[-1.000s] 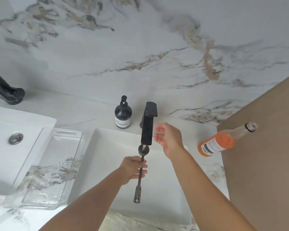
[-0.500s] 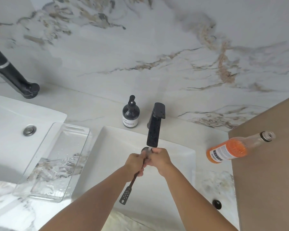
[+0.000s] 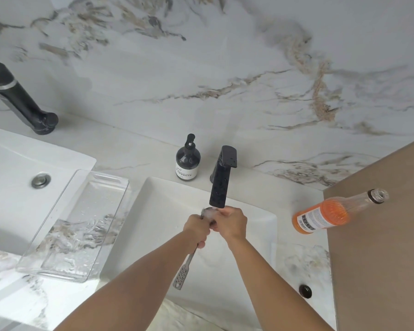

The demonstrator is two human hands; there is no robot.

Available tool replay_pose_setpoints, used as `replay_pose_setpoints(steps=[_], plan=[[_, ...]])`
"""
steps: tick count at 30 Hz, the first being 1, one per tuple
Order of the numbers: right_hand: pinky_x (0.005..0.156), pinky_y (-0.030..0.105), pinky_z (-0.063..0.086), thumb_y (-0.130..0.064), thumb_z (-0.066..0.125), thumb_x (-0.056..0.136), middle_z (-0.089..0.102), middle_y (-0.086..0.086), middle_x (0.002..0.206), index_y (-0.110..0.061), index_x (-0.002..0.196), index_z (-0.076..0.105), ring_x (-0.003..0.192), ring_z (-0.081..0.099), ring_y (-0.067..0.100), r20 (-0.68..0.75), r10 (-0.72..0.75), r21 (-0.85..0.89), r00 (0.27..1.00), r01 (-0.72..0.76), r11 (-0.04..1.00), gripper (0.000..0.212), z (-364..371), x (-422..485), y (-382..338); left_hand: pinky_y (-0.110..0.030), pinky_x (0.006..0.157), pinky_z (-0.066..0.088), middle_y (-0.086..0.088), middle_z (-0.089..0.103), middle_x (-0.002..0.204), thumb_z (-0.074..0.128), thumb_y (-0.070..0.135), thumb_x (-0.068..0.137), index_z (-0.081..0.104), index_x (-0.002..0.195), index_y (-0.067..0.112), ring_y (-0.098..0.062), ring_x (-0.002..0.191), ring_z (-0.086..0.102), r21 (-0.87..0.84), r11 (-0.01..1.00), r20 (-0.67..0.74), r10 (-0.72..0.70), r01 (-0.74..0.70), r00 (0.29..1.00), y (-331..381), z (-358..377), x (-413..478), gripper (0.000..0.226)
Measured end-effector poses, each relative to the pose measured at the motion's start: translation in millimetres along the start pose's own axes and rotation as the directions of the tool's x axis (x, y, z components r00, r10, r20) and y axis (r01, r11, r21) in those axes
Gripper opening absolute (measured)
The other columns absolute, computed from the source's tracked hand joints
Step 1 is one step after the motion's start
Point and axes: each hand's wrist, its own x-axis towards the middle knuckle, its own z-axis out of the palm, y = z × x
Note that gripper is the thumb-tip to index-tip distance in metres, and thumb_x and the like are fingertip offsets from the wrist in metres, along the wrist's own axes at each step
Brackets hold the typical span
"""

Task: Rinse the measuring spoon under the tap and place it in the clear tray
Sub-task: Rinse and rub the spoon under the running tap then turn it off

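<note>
Gripping the measuring spoon (image 3: 182, 275) handle, left hand (image 3: 197, 229); right hand (image 3: 232, 224) fingers closed on its bowl (under the tap (image 3: 220, 185)).

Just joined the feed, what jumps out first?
Both hands meet under the black tap over the white sink: the left hand grips the measuring spoon, the right hand rubs its bowl. A clear tray waits left; an orange bottle lies right.

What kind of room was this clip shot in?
Probably a bathroom vanity, perhaps a kitchen: two white basins, the nearer one under a black tap, with a pump soap bottle on the marble counter and a marble wall behind.
</note>
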Motion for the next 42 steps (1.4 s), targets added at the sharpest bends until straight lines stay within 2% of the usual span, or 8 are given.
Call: replay_pose_setpoints(steps=[5,9,13,17,21,31,38,42], plan=[[0.076,0.041,0.052,0.016,0.053,0.082,0.069,0.014,0.084,0.007,0.093,0.073,0.073,0.060,0.028,0.310,0.014,0.186,0.951,-0.075,0.980,0.025,-11,3,-1,-0.020,0.038,0.023,-0.001,0.037,0.060,0.035,0.022,0.100,0.043,0.075,0.014,-0.012,0.042,0.028,-0.108,0.993,0.104,0.052,-0.041,0.993,1,3,-5,0.027],[0.081,0.040,0.055,0.021,0.044,0.083,0.071,0.009,0.087,0.001,0.098,0.071,0.078,0.065,0.026,0.434,-0.006,0.266,0.901,-0.122,0.956,0.036,-16,-2,-2,-0.017,0.037,0.023,-0.003,0.042,0.059,0.043,0.055,0.095,0.049,0.073,0.013,-0.016,0.043,0.031,0.103,0.994,-0.006,0.028,-0.027,1.000,1,2,-8,0.048],[0.086,0.038,0.052,0.023,0.041,0.079,0.070,0.015,0.099,0.002,0.107,0.068,0.089,0.065,0.030,0.577,-0.051,0.434,0.815,-0.253,0.865,0.044,-26,-1,5,-0.019,0.039,0.019,0.000,0.034,0.058,0.045,0.029,0.099,0.047,0.074,0.016,-0.010,0.040,0.025,-0.135,0.991,0.133,0.022,-0.004,0.991,5,6,-10,0.029],[0.083,0.034,0.053,0.003,0.055,0.094,0.071,0.015,0.095,-0.004,0.099,0.075,0.072,0.062,0.023,0.499,0.000,0.503,0.867,-0.290,0.814,0.022,-27,2,9,-0.021,0.038,0.019,0.001,0.044,0.052,0.040,0.009,0.097,0.050,0.072,0.013,-0.010,0.041,0.025,-0.313,0.950,0.212,0.058,0.011,0.976,9,3,-14,0.028],[0.090,0.048,0.054,-0.011,0.062,0.095,0.070,0.014,0.087,0.003,0.114,0.068,0.079,0.064,0.034,0.552,0.027,0.466,0.833,-0.335,0.819,0.024,-21,-1,6,-0.020,0.036,0.025,0.004,0.040,0.045,0.039,0.035,0.101,0.052,0.069,0.018,-0.010,0.035,0.028,-0.122,0.988,0.086,0.100,-0.089,0.991,10,-1,-18,0.038],[0.038,0.024,0.034,0.006,0.060,0.089,0.065,0.026,0.081,0.009,0.093,0.067,0.039,0.039,0.017,0.257,0.148,0.601,0.955,-0.278,0.750,0.009,-5,0,-4,-0.023,0.046,0.039,-0.002,0.053,0.063,0.050,0.034,0.101,0.063,0.078,0.010,-0.013,0.047,0.037,-0.292,0.956,0.354,0.124,-0.016,0.927,4,-14,-25,0.035],[0.055,0.030,0.051,0.023,0.057,0.081,0.068,0.021,0.077,0.008,0.095,0.064,0.068,0.067,0.031,0.213,0.188,0.624,0.959,-0.282,0.729,0.021,-7,8,-9,-0.020,0.041,0.028,0.000,0.051,0.063,0.052,0.040,0.098,0.069,0.078,0.010,-0.009,0.040,0.031,-0.050,0.989,0.259,0.147,-0.139,0.955,-18,-33,-26,0.040],[0.058,0.035,0.054,0.000,0.055,0.097,0.073,0.016,0.084,-0.001,0.100,0.056,0.075,0.073,0.028,0.415,0.112,0.627,0.903,-0.373,0.684,0.003,-6,1,0,-0.020,0.039,0.028,0.000,0.048,0.059,0.047,0.039,0.101,0.068,0.075,0.011,-0.009,0.037,0.031,0.113,0.973,0.185,0.178,-0.201,0.967,-11,-38,-22,0.043]])
